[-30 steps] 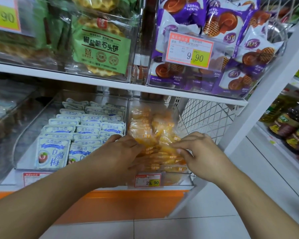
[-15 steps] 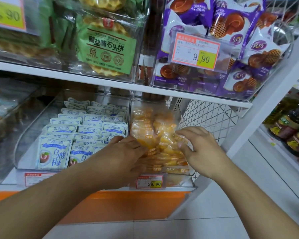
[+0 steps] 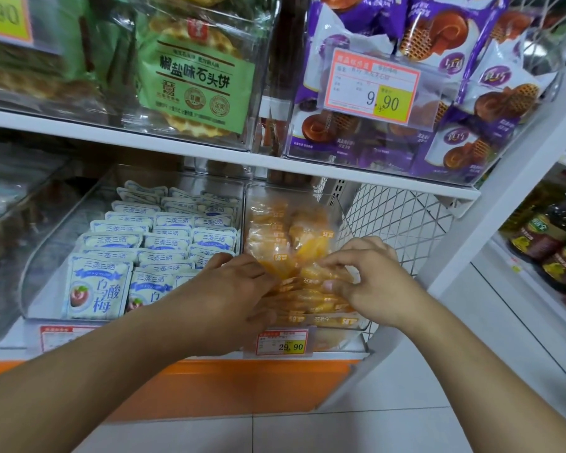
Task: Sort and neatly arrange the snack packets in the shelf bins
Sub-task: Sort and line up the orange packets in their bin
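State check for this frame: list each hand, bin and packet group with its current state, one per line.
Left hand: fingers curled into the orange packets.
Right hand: pinching an orange packet.
Orange packets: loosely piled, not lined up.
Right lower bin: clear, holding the orange packets.
White-blue packets: standing in tidy rows, untouched.
Purple packets: heaped in the upper bin.
Green-label packet: upright, label facing out.

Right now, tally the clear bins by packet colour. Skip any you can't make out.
Green-packet bin: 1
Purple-packet bin: 1
White-and-blue-packet bin: 1
Orange-packet bin: 1
Total: 4
The far-left bins are too blurred to sort.
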Demonstrator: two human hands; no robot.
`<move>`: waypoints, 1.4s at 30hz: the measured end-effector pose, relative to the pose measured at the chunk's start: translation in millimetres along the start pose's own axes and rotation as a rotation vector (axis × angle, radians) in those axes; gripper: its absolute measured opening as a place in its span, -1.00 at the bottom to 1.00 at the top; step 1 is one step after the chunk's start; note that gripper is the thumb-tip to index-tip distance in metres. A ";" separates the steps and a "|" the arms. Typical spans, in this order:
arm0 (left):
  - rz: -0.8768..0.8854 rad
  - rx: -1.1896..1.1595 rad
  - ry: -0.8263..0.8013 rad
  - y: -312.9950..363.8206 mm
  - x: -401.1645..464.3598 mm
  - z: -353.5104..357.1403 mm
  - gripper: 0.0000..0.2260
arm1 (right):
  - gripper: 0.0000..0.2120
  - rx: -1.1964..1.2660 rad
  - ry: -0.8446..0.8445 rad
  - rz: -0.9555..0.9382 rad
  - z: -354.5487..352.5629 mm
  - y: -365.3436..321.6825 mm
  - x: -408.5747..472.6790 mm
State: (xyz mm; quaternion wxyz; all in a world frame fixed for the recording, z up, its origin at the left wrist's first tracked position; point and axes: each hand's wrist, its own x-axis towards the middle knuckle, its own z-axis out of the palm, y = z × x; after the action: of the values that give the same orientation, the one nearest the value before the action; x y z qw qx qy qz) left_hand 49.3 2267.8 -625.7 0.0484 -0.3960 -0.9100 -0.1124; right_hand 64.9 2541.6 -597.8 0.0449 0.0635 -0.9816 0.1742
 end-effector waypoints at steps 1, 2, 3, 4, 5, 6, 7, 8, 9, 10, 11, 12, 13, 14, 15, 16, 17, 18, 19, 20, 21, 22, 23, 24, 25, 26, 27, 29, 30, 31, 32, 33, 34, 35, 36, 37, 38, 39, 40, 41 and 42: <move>-0.001 -0.001 0.003 0.7 0.1 -0.5 -0.54 | -0.71 -0.022 -0.009 -0.006 -0.9 -0.4 -0.5; -0.002 -0.001 0.003 0.9 -0.2 -0.5 -0.54 | -0.71 -0.039 -0.025 -0.007 -1.8 -0.6 -0.9; -0.003 0.003 0.003 1.2 -0.6 -0.7 -0.54 | -0.71 -0.058 -0.044 -0.004 -2.9 -1.4 -1.1; -0.004 0.009 0.002 1.3 -1.2 -0.8 -0.54 | -0.70 -0.080 -0.067 -0.003 -4.2 -2.4 -1.3; -0.001 0.018 0.003 1.4 -1.7 -1.1 -0.54 | -0.70 -0.104 -0.090 -0.005 -5.6 -3.8 -1.3; 0.000 0.025 0.002 1.9 -2.0 -1.6 -0.53 | -0.71 -0.121 -0.109 -0.007 -6.4 -5.0 -0.9; -0.001 0.032 -0.002 2.5 -2.2 -2.1 -0.53 | -0.70 -0.129 -0.122 -0.005 -7.0 -6.0 -1.0; -0.003 0.037 -0.008 3.0 -2.3 -2.5 -0.53 | -0.70 -0.134 -0.134 0.000 -7.4 -6.8 -1.0; -0.002 0.037 -0.009 3.5 -2.4 -3.2 -0.53 | -0.69 -0.136 -0.144 0.003 -7.6 -7.4 -0.8; 0.000 0.034 -0.010 3.6 -2.5 -3.6 -0.53 | -0.68 -0.136 -0.158 0.005 -7.7 -7.7 -1.1; 0.002 0.031 -0.009 3.8 -2.4 -4.5 -0.54 | -0.67 -0.137 -0.177 0.002 -8.4 -8.2 -1.2; 0.002 0.032 -0.011 3.6 -2.5 -4.8 -0.54 | -0.66 -0.142 -0.199 0.000 -9.2 -8.4 -1.5; 0.002 0.033 -0.012 3.5 -2.5 -5.1 -0.54 | -0.66 -0.144 -0.210 -0.001 -9.1 -8.4 -1.3; 0.001 0.031 -0.016 3.3 -2.3 -5.3 -0.53 | -0.66 -0.136 -0.213 0.003 -8.4 -8.3 -1.5; 0.000 0.025 -0.019 3.3 -1.7 -6.1 -0.52 | -0.66 -0.106 -0.205 0.009 -6.8 -7.8 -2.1; -0.006 0.014 -0.026 3.4 -0.8 -7.1 -0.51 | -0.67 -0.062 -0.191 0.013 -4.6 -7.3 -3.3; -0.015 0.001 -0.035 3.2 0.8 -8.4 -0.48 | -0.68 -0.018 -0.172 0.013 -2.8 -6.9 -4.8; -0.028 -0.010 -0.046 3.0 3.0 -10.5 -0.43 | -0.68 0.009 -0.159 0.008 -1.8 -6.8 -5.8; -0.045 -0.014 -0.059 2.9 5.9 -13.4 -0.37 | -0.68 0.017 -0.156 0.001 -1.6 -7.0 -6.3; -0.064 -0.014 -0.074 2.2 9.4 -16.2 -0.31 | -0.68 0.003 -0.158 -0.004 -2.6 -8.1 -6.5; -0.084 -0.012 -0.091 1.3 13.3 -18.7 -0.25 | -0.67 -0.030 -0.164 -0.008 -4.1 -9.3 -6.0; -0.105 -0.006 -0.109 0.1 17.6 -20.3 -0.18 | -0.66 -0.070 -0.169 -0.018 -6.3 -11.3 -5.1; -0.124 0.009 -0.126 -1.3 21.4 -21.1 -0.10 | -0.65 -0.101 -0.176 -0.027 -7.6 -12.6 -3.9; -0.136 0.030 -0.142 -2.8 24.9 -20.7 -0.02 | -0.64 -0.117 -0.175 -0.035 -8.9 -14.0 -2.7; -0.139 0.055 -0.151 -3.8 27.8 -20.1 0.03 | -0.64 -0.117 -0.171 -0.034 -9.5 -14.7 -1.9; -0.138 0.070 -0.157 -4.5 30.0 -19.2 0.05 | -0.64 -0.109 -0.165 -0.028 -10.1 -15.4 -1.9; -0.137 0.067 -0.163 -5.0 31.3 -18.6 0.04 | -0.65 -0.098 -0.155 -0.017 -10.1 -15.6 -1.9; -0.142 0.010 -0.184 -6.2 31.6 -18.5 0.00 | -0.66 -0.076 -0.126 -0.013 -9.3 -15.0 -1.9; -0.143 -0.029 -0.190 -6.9 31.1 -18.7 -0.02 | -0.66 -0.067 -0.115 -0.012 -9.6 -14.9 -2.3; -0.139 -0.060 -0.188 -7.4 30.0 -19.5 -0.03 | -0.66 -0.067 -0.113 -0.010 -10.0 -14.6 -2.9; -0.135 -0.087 -0.184 -7.5 28.7 -20.5 -0.04 | -0.66 -0.082 -0.117 -0.018 -11.1 -15.0 -3.5; -0.138 -0.123 -0.183 -7.0 27.2 -21.8 -0.06 | -0.65 -0.108 -0.126 -0.036 -11.8 -14.8 -4.0; -0.148 -0.164 -0.190 -5.3 25.5 -23.3 -0.09 | -0.65 -0.137 -0.133 -0.062 -12.3 -14.4 -3.8; -0.155 -0.194 -0.201 -3.0 24.1 -24.5 -0.11 | -0.65 -0.151 -0.140 -0.082 -13.1 -14.4 -3.4; -0.153 -0.199 -0.210 -0.2 22.8 -24.3 -0.13 | -0.67 -0.148 -0.148 -0.090 -13.4 -14.0 -2.3; -0.144 -0.180 -0.212 2.8 22.0 -23.3 -0.16 | -0.69 -0.140 -0.152 -0.094 -13.6 -14.4 -0.8; -0.133 -0.151 -0.208 5.6 21.5 -21.7 -0.18 | -0.70 -0.140 -0.167 -0.099 -13.3 -14.8 0.8; -0.127 -0.130 -0.201 7.8 21.5 -19.7 -0.22 | -0.69 -0.152 -0.192 -0.101 -12.8 -16.4 2.0; -0.129 -0.120 -0.195 9.3 21.8 -18.1 -0.24 | -0.67 -0.156 -0.221 -0.095 -12.8 -18.8 2.6; -0.134 -0.117 -0.191 10.2 22.1 -16.9 -0.26 | -0.66 -0.142 -0.247 -0.084 -13.5 -22.0 2.9; -0.138 -0.117 -0.186 10.7 22.8 -16.3 -0.28 | -0.66 -0.103 -0.254 -0.060 -15.7 -24.7 3.4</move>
State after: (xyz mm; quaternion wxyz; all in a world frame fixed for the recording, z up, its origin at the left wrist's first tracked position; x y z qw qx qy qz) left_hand 41.6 2287.0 -604.0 -0.0671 -0.3431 -0.9277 -0.1311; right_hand 66.0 2523.6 -574.5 -0.0714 0.1119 -0.9847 0.1130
